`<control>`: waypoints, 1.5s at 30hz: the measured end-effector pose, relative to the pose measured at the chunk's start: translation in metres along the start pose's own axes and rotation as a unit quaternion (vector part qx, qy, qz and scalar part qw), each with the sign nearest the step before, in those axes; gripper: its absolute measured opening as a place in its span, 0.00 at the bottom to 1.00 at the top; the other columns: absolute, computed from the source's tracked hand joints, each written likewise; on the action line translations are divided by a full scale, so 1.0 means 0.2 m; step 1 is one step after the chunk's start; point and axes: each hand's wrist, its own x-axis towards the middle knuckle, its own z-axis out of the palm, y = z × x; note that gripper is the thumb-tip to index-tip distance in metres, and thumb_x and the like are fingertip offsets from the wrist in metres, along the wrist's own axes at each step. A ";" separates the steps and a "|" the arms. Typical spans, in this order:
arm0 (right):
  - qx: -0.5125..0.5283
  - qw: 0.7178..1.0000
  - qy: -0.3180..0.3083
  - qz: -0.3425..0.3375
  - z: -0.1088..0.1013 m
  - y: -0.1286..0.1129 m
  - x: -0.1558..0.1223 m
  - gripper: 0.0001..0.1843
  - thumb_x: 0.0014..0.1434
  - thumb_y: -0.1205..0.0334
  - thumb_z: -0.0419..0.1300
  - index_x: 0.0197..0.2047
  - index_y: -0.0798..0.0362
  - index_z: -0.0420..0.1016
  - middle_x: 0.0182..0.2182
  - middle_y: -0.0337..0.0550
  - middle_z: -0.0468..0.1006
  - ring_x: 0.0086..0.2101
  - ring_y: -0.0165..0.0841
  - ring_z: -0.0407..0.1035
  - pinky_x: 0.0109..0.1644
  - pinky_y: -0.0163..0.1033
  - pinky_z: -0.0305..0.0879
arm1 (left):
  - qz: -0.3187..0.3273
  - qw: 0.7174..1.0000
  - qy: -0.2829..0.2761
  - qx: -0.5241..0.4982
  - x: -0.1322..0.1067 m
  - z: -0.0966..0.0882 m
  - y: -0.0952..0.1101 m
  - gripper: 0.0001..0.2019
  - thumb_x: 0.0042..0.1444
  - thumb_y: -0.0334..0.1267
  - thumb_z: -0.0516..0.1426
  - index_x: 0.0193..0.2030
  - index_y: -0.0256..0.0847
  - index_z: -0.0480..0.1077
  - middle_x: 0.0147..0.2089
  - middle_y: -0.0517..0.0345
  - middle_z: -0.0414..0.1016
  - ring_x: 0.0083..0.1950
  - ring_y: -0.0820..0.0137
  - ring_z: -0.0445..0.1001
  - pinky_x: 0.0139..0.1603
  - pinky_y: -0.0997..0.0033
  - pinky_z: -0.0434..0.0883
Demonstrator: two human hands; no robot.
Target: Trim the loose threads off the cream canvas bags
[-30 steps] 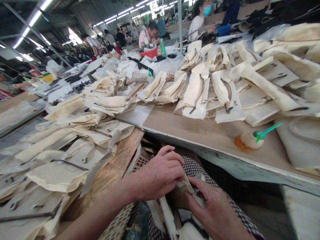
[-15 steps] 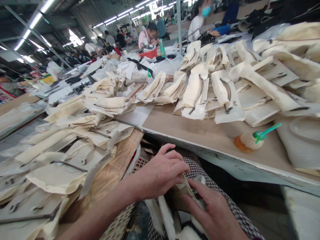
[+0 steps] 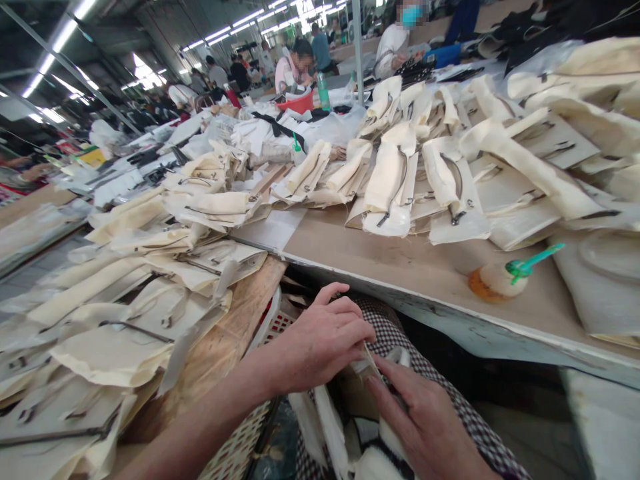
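My left hand [image 3: 323,337] is curled over the top edge of a cream fabric piece [image 3: 361,365] that lies in my lap, fingers closed on it. My right hand [image 3: 425,423] lies on the same piece from the right, its index finger stretched along the edge and pressing it. Under both hands are more pale fabric pieces [image 3: 325,427] and my checked clothing [image 3: 395,333]. Most of the held piece is hidden by the hands.
A worktable [image 3: 400,267] ahead carries rows of cream zipper pouches [image 3: 395,180] and a small glue bottle with a green nozzle [image 3: 505,277]. A wooden board [image 3: 240,313] at left holds more stacked pieces [image 3: 125,313]. A plastic basket [image 3: 277,327] sits below. Other workers [image 3: 300,63] sit far back.
Both hands have shifted slightly upward on the fabric piece; my left fingers closed a little more over its edge. Nothing else has moved.
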 end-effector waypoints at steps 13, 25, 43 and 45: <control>0.021 0.999 0.003 0.026 -0.01 -0.02 0.02 0.16 0.70 0.58 0.48 0.51 0.47 0.75 0.36 0.39 0.81 0.34 0.32 0.76 0.40 0.32 0.70 | 0.013 1.000 0.001 0.015 0.01 -0.01 0.00 0.02 0.64 0.31 0.54 0.40 0.39 0.67 0.36 0.59 0.75 0.47 0.68 0.70 0.70 0.56 0.47; -0.050 0.998 -0.016 -0.043 0.01 -0.01 0.15 0.19 0.69 0.56 0.47 0.57 0.54 0.68 0.46 0.49 0.81 0.43 0.37 0.78 0.42 0.37 0.76 | -0.001 0.999 0.008 0.042 0.02 -0.01 -0.01 0.02 0.63 0.31 0.55 0.39 0.40 0.68 0.35 0.61 0.74 0.46 0.69 0.70 0.70 0.57 0.47; -0.058 0.996 0.009 -0.066 0.02 0.04 0.12 0.17 0.69 0.59 0.49 0.58 0.51 0.69 0.47 0.44 0.81 0.42 0.34 0.79 0.47 0.33 0.75 | 0.009 1.000 0.014 0.022 0.02 -0.08 -0.07 0.04 0.61 0.28 0.54 0.41 0.40 0.66 0.39 0.59 0.75 0.49 0.70 0.71 0.71 0.56 0.46; -0.059 0.996 0.004 -0.071 0.01 0.04 0.13 0.17 0.69 0.60 0.49 0.58 0.52 0.69 0.47 0.45 0.81 0.42 0.33 0.79 0.46 0.32 0.75 | 0.017 0.999 0.022 0.035 0.02 -0.08 -0.07 0.04 0.62 0.29 0.54 0.41 0.40 0.67 0.38 0.59 0.75 0.48 0.70 0.71 0.71 0.56 0.46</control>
